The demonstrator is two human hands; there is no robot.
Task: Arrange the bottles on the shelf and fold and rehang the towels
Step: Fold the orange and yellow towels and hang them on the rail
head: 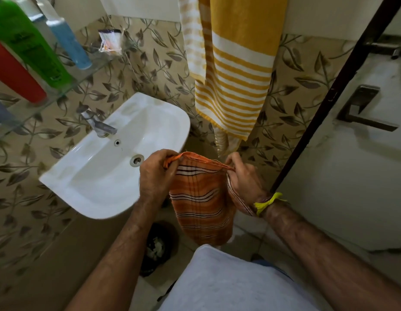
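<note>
We see an orange striped towel (200, 198) hanging doubled, its top edge stretched taut. A yellow-and-white striped towel (235, 70) hangs against the wall, while green (31, 41), red (14, 72) and blue (68, 41) bottles stand on the glass shelf (67, 86).

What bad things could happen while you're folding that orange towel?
The orange towel hangs from pinches by the left hand and right hand only; if one slips, it may drop toward the bin below. The sink sits close on the left, so the towel might brush it. The folded edges may also end up uneven.
</note>
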